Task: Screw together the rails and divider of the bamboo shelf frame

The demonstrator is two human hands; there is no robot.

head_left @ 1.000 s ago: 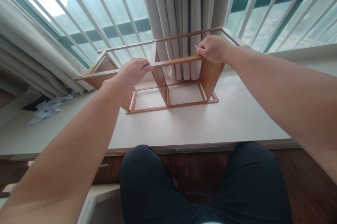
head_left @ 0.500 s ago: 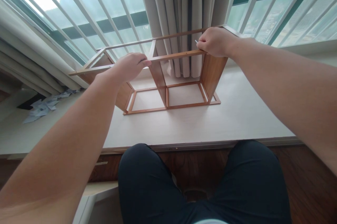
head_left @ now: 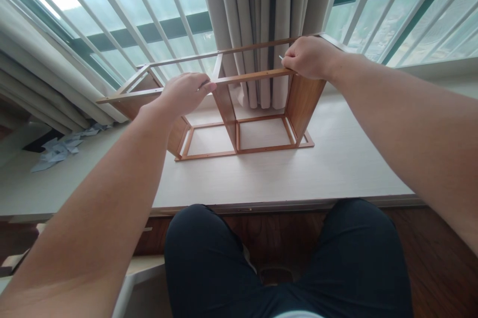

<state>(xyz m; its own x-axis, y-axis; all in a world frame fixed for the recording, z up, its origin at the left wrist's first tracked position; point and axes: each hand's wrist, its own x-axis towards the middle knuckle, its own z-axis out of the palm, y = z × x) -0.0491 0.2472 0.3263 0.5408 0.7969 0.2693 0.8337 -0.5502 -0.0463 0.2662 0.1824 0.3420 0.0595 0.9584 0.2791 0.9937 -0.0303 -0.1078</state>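
Note:
A brown wooden shelf frame (head_left: 261,76) stands on the white surface, with upright panels between its top and bottom rails. My left hand (head_left: 186,91) is closed over the top front rail, left of the middle panel (head_left: 226,113). At the frame's top right corner, my right hand (head_left: 308,57) is closed in a pinch. A thin, silvery metal piece (head_left: 281,57) pokes out from its fingers; the rest is hidden in the hand, so I cannot tell its kind. Just below that hand is the right panel (head_left: 305,103).
The white ledge (head_left: 284,176) runs under barred windows (head_left: 127,4). Grey curtains hang behind the frame (head_left: 257,19) and at the left. Crumpled papers (head_left: 56,152) lie on the far left. My knees (head_left: 201,248) are near the ledge's front edge.
The view has shifted slightly. Both hands stay at about the same places on the frame, and the frame itself stands as before.

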